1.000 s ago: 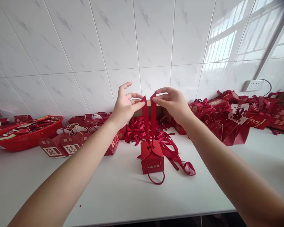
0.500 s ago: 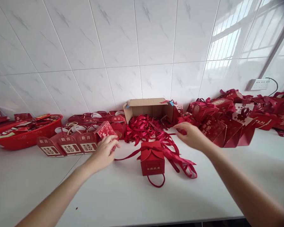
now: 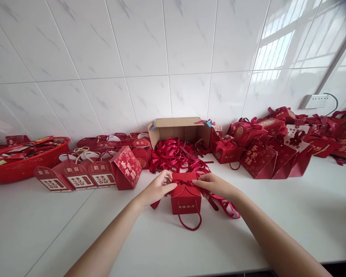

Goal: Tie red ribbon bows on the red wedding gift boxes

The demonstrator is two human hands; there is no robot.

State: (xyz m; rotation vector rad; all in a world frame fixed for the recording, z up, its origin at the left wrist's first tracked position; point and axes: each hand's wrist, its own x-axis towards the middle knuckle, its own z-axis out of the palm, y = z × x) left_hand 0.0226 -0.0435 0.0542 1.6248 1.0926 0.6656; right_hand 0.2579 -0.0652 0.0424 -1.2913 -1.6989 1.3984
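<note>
A small red gift box (image 3: 185,203) with a cord handle (image 3: 190,227) stands on the white table in front of me. Across its top runs a dark red ribbon (image 3: 187,181). My left hand (image 3: 159,187) pinches the ribbon at the box's left side, thumb against the top edge. On the opposite side my right hand (image 3: 212,184) grips the ribbon near the top, its fingertips partly hidden. Loose ribbon loops (image 3: 229,207) lie on the table beyond my right hand. Behind the box spreads a heap of red ribbons (image 3: 174,154).
An open cardboard box (image 3: 177,122) lies against the tiled wall behind the ribbons. Left are a red basin (image 3: 23,165) of packets, double-happiness boxes (image 3: 80,179) and a tilted red box (image 3: 127,167). Red gift boxes (image 3: 259,157) crowd the right, below a power strip (image 3: 316,101).
Both hands have come inward to the box; the left has left the tilted red box at left. Now they hold the ribbon on either side of the box top.
</note>
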